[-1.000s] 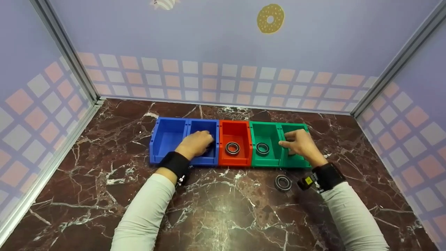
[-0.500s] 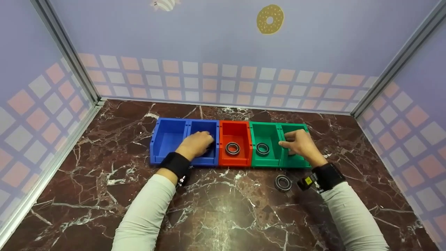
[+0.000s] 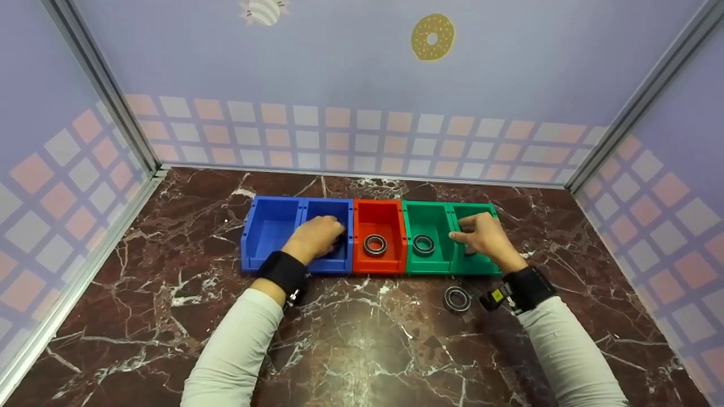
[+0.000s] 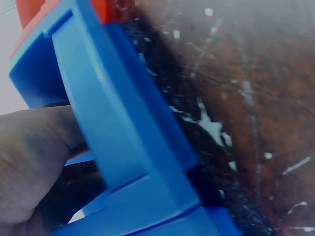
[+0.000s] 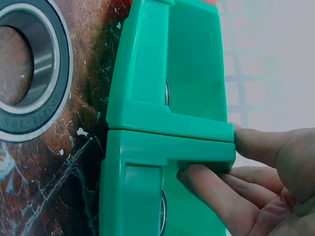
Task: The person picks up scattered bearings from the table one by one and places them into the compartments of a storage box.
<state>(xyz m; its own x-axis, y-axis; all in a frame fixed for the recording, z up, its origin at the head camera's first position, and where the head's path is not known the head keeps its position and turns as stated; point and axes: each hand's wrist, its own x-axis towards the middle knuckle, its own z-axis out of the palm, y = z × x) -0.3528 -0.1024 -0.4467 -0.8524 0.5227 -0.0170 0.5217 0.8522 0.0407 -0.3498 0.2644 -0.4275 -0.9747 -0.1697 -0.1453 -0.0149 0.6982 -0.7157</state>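
My left hand (image 3: pixel 314 237) reaches down into the second blue bin (image 3: pixel 327 265), its fingers bent. A dark patch shows beneath the fingers, but what they hold or touch is hidden. In the left wrist view, the thumb side of the hand (image 4: pixel 29 157) dips behind the blue bin's front wall (image 4: pixel 106 108). My right hand (image 3: pixel 485 237) pinches the wall between two green bins, thumb on one side and fingers inside the right green bin (image 5: pixel 197 216). A ball bearing (image 3: pixel 375 245) lies in the red bin (image 3: pixel 378 267), and another bearing (image 3: pixel 423 245) in the left green bin (image 3: pixel 427 265).
A loose bearing (image 3: pixel 457 299) lies on the marbled tabletop (image 3: pixel 362 350) before the green bins. The edge of a bearing (image 5: pixel 164 214) shows inside the right green bin. The first blue bin (image 3: pixel 271 226) stands leftmost. Patterned walls (image 3: pixel 362 68) enclose the back and sides.
The head view has tilted slightly, so everything sits a little lower and further left. Both hands and the bearings keep their places relative to the bins.
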